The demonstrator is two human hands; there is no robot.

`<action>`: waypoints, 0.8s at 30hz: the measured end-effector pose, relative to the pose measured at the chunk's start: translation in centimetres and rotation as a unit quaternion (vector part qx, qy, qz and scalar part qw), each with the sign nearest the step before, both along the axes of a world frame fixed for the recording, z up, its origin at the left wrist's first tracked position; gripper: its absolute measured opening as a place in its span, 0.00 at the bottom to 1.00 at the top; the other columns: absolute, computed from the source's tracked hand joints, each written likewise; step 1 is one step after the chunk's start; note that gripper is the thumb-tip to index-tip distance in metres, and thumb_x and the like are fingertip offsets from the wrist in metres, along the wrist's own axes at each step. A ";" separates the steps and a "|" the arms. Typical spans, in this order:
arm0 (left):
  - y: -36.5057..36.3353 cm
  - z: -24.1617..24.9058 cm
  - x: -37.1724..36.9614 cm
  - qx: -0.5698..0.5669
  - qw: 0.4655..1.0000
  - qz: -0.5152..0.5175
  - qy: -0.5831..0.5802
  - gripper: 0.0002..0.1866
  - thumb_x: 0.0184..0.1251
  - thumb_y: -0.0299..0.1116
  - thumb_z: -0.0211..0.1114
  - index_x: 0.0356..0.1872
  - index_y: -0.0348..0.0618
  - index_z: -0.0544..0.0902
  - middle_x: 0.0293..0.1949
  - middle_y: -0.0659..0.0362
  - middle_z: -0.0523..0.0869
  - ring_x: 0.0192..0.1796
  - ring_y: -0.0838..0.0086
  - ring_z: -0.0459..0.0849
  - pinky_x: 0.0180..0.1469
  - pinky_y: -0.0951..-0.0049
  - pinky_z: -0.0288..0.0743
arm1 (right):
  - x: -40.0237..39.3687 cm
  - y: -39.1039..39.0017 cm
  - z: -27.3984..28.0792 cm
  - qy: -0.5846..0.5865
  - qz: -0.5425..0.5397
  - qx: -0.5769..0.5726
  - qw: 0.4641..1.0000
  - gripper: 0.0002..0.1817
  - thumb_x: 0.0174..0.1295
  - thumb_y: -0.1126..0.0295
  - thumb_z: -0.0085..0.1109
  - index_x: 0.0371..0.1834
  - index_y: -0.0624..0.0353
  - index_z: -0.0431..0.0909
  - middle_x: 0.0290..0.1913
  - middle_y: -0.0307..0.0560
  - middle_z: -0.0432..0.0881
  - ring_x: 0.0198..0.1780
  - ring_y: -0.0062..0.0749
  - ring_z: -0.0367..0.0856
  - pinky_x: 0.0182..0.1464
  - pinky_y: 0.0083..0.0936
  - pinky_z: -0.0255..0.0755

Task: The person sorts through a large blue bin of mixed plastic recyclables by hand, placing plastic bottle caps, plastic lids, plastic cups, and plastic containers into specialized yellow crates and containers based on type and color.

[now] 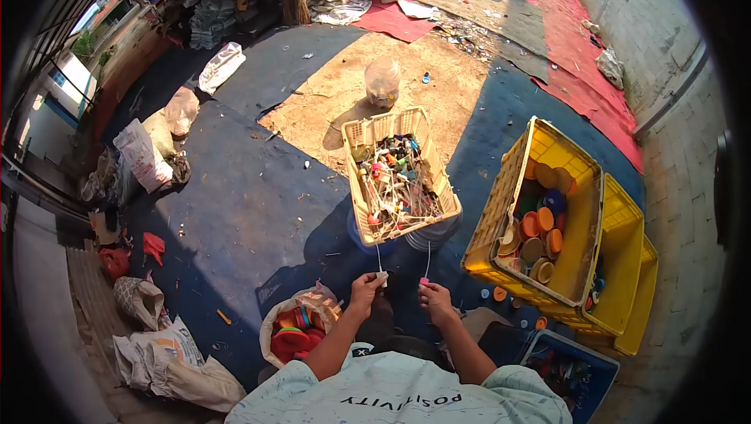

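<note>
My left hand (364, 292) is closed in a pinch on a small white cap-like piece (382, 278) with a thin pale tube sticking up from it. In my right hand (435, 299) I grip a small pink piece (425, 281) that also has a thin white tube pointing away from me. Just beyond both hands, a cream plastic crate (361, 209) rests on round containers. It is filled with a jumble of coloured caps, nozzles and thin tubes (399, 181).
Stacked yellow crates (489, 256) with round lids (540, 224) stand at right. A blue bin (602, 361) is near my right elbow, and a sack of red lids (291, 342) is at left. A clear jug (382, 84) stands behind the cream crate; white sacks (176, 357) lie far left.
</note>
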State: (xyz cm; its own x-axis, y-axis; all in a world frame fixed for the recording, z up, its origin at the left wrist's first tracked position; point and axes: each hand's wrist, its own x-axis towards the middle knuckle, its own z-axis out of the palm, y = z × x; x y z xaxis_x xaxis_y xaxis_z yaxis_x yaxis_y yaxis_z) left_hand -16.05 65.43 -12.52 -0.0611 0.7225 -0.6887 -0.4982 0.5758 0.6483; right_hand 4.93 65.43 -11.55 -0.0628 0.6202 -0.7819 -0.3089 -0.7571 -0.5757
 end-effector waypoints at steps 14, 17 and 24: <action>21.7 1.9 -4.2 -0.010 0.995 -0.083 0.050 0.15 0.61 0.42 0.69 0.41 0.43 0.81 0.34 0.65 0.81 0.35 0.79 0.78 0.37 0.75 0.74 | -9.4 22.2 0.7 -0.149 0.146 0.179 0.961 0.15 0.62 0.64 0.62 0.46 0.62 0.79 0.38 0.37 0.81 0.38 0.19 0.76 0.36 0.20 0.70; 20.3 0.9 -4.3 -0.094 0.994 -0.060 0.007 0.14 0.62 0.43 0.68 0.40 0.45 0.81 0.33 0.65 0.80 0.35 0.79 0.77 0.37 0.73 0.74 | -8.5 21.2 0.1 -0.213 0.218 0.124 0.944 0.20 0.60 0.65 0.63 0.51 0.67 0.77 0.40 0.44 0.81 0.40 0.26 0.78 0.39 0.24 0.71; 14.3 -2.0 -4.2 -0.202 0.975 -0.035 -0.081 0.07 0.64 0.38 0.64 0.37 0.47 0.82 0.28 0.66 0.82 0.27 0.77 0.80 0.31 0.71 0.76 | -4.7 13.0 -0.6 -0.171 0.171 0.014 0.970 0.23 0.61 0.66 0.63 0.56 0.67 0.75 0.48 0.50 0.82 0.47 0.32 0.80 0.46 0.26 0.75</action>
